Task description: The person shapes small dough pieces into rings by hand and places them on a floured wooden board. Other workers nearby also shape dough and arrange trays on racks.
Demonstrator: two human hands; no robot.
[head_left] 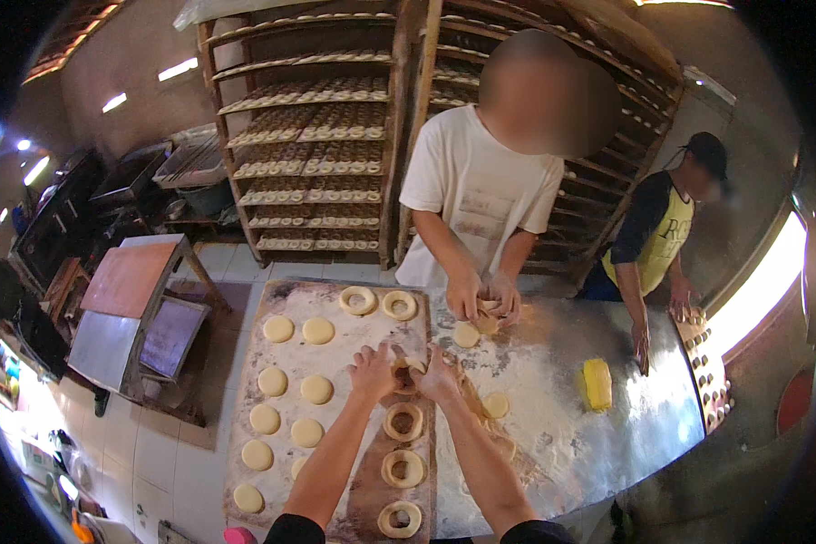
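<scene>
A pale dough ring (413,364) is between my two hands, in line with several dough rings (403,409) on the floured board (369,471). My left hand (372,373) grips its left side, with some fingers stretched out beyond it. My right hand (439,375) curls at its right side, partly hiding it. Two more dough rings (358,288) lie at the board's far edge. Flat dough rounds (316,390) stand in rows on the left side of the board.
Opposite, a person in a white shirt (490,190) handles dough above a dough round (466,335) on the metal table (562,453). A yellow block (597,384) lies to the right. Another person in a yellow shirt (666,227) works farther right. Racks (308,131) of dough rings stand behind.
</scene>
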